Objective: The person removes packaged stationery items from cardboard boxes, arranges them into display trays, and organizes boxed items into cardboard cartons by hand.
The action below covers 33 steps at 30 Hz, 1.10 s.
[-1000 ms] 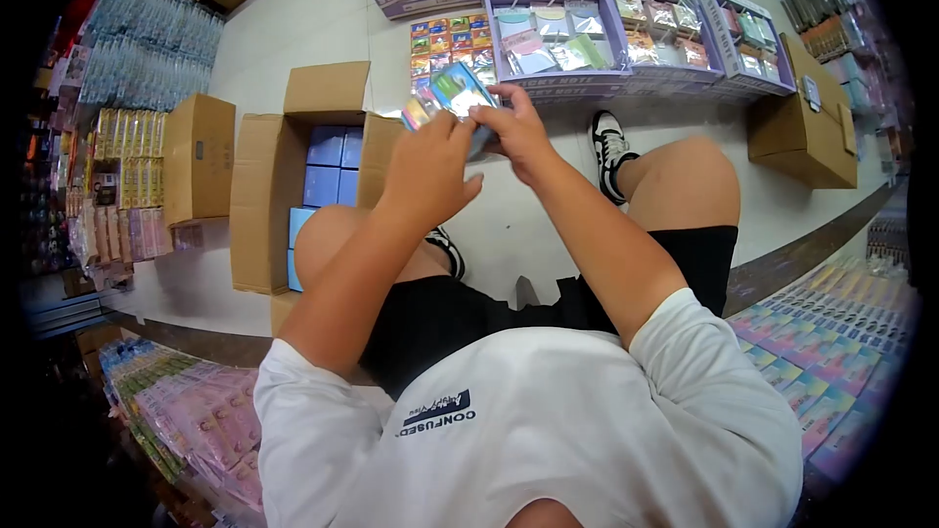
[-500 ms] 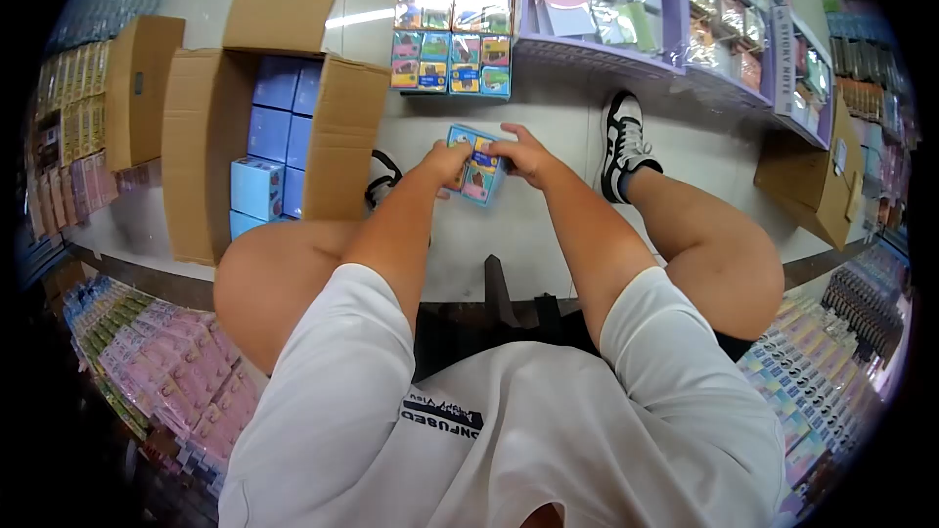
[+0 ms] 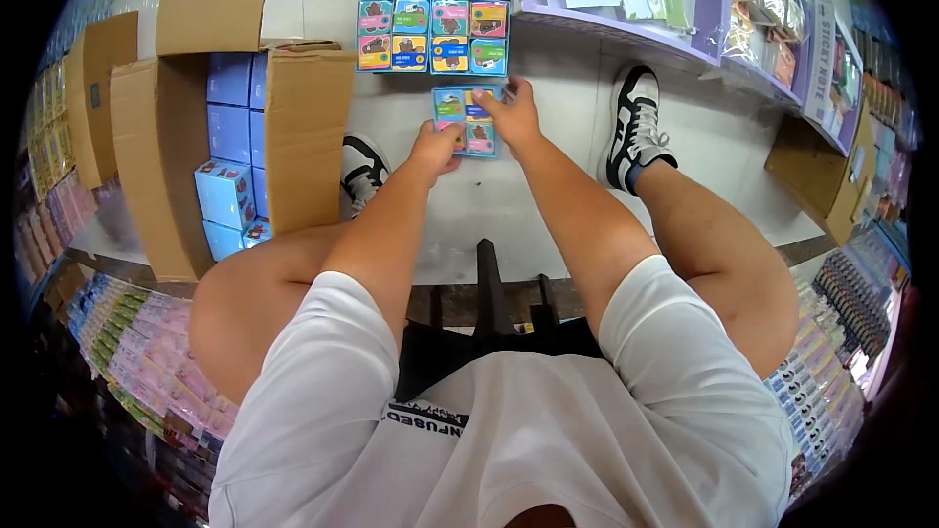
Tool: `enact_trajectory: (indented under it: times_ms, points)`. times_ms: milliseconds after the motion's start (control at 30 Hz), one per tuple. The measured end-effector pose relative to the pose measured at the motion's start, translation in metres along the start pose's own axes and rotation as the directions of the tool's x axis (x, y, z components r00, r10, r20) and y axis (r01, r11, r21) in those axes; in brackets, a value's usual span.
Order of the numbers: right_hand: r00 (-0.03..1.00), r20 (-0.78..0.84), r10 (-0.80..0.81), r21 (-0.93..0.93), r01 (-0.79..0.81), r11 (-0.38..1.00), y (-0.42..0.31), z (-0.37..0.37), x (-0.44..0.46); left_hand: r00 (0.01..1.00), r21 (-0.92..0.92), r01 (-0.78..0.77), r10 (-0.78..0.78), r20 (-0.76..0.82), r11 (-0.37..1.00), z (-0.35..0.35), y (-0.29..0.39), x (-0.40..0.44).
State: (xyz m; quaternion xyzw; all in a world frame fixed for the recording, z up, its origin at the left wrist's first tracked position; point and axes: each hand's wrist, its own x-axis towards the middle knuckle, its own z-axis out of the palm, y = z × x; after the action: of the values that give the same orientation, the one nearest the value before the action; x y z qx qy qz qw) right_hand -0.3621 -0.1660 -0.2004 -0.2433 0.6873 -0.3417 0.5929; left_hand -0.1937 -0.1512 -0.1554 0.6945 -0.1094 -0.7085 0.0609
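Observation:
A light-blue box [image 3: 449, 102] printed with colourful cartoon panels is held above the floor between my two hands. My left hand [image 3: 435, 151] grips its lower left corner, thumb on the printed face. On the upper right side my right hand [image 3: 514, 115] closes around the box, thumb over the front and fingers behind the edge. Just beyond it stand similar printed boxes [image 3: 431, 35] in clear wrap, apart from the one I hold.
An open cardboard carton [image 3: 311, 127] with blue boxes [image 3: 229, 132] stands left of my shoe. Purple display trays [image 3: 626, 34] of stationery lie at the upper right. Another carton [image 3: 820, 171] is at the far right. Packaged goods [image 3: 161, 352] line the lower left.
Both hands have carried the box forward, closer to the wrapped boxes, and turned it more upright in view. The camera view has shifted as well.

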Motion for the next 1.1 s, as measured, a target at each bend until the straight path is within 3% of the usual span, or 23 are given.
enact_trajectory:
  times_ms: [67, 200, 300, 367, 467, 600, 733, 867, 967, 1100]
  points:
    - [0.999, -0.011, 0.038, -0.052, -0.039, 0.998, -0.010, 0.007, 0.001, 0.997, -0.133, -0.072, 0.071, -0.014, 0.988, -0.004, -0.020, 0.024]
    - [0.969, -0.192, 0.157, -0.376, -0.221, 0.900, 0.012, 0.006, 0.019, 0.987, -0.107, -0.149, 0.141, -0.078, 0.983, -0.003, -0.016, 0.037]
    - [0.918, -0.176, 0.356, -0.263, -0.392, 0.882, 0.000, 0.008, -0.009, 0.991, -0.052, -0.117, 0.114, -0.068, 0.992, 0.000, 0.007, 0.017]
    - [0.912, -0.054, 0.406, -0.074, -0.409, 0.910, -0.010, 0.012, -0.017, 0.999, -0.075, -0.053, 0.054, 0.009, 0.996, -0.001, 0.018, 0.008]
    - [0.915, 0.080, 0.395, -0.103, -0.386, 0.917, -0.017, 0.010, -0.005, 0.998, -0.089, -0.054, 0.050, -0.046, 0.995, 0.000, 0.030, 0.008]
    - [0.872, 0.102, 0.480, -0.115, -0.468, 0.876, -0.044, 0.012, -0.007, 0.994, -0.007, -0.105, 0.105, -0.023, 0.994, -0.010, 0.034, 0.023]
    - [0.880, 0.100, 0.465, -0.092, -0.457, 0.885, -0.038, 0.014, -0.005, 0.988, 0.043, -0.157, 0.156, 0.019, 0.987, -0.015, 0.037, 0.026]
    - [0.922, 0.138, 0.363, -0.077, -0.356, 0.931, -0.007, 0.009, 0.012, 0.990, 0.007, -0.138, 0.139, -0.031, 0.990, -0.016, 0.039, 0.034]
    - [0.890, 0.130, 0.437, -0.078, -0.431, 0.899, -0.037, 0.014, 0.007, 0.986, -0.016, -0.160, 0.159, -0.052, 0.987, -0.015, 0.044, 0.032]
    - [0.906, 0.114, 0.407, -0.070, -0.401, 0.913, -0.052, 0.015, 0.016, 0.980, -0.012, -0.192, 0.192, -0.049, 0.981, -0.016, 0.056, 0.041]
